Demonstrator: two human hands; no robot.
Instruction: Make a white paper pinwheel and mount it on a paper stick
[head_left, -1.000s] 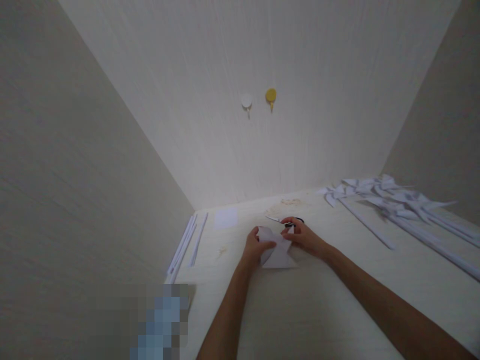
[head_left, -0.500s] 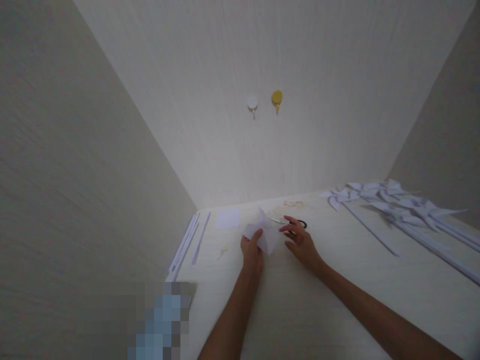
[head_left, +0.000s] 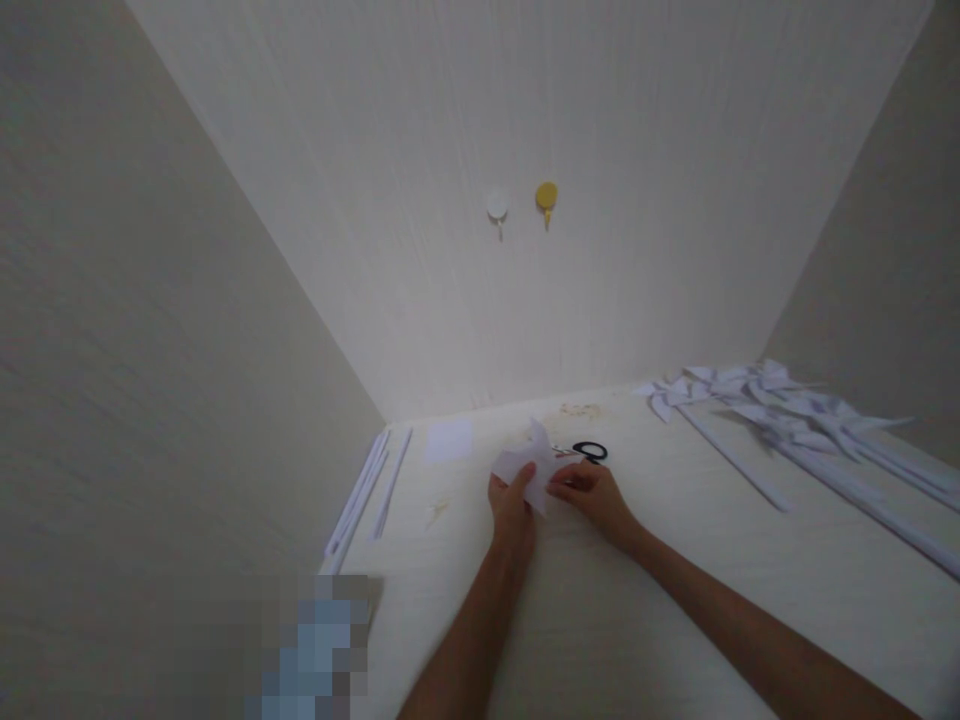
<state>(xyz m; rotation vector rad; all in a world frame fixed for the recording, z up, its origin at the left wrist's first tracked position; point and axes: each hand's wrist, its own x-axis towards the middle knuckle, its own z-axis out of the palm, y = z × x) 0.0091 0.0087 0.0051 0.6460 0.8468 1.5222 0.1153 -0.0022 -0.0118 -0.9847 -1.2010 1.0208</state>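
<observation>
My left hand (head_left: 513,507) is closed on a white paper pinwheel (head_left: 540,452), its thumb pressed on the middle of the sheet. The paper's cut points stick up and out to the sides. From the right, my right hand (head_left: 598,497) pinches an edge of the same pinwheel between thumb and fingers. Just behind that hand lies a pair of scissors (head_left: 600,458) with black handles; the blades are partly hidden by the paper and fingers.
Several white pinwheels on paper sticks (head_left: 817,408) lie at the right. Rolled paper sticks (head_left: 392,483) and a square sheet (head_left: 450,440) lie at the left. Rubber bands (head_left: 580,410) sit near the wall, which bears a white hook (head_left: 497,208) and a yellow hook (head_left: 547,196).
My right hand has moved left to the paper, and its spread fingers have closed into a pinch on the edge. The scissors' handles show more plainly. The view has shifted slightly.
</observation>
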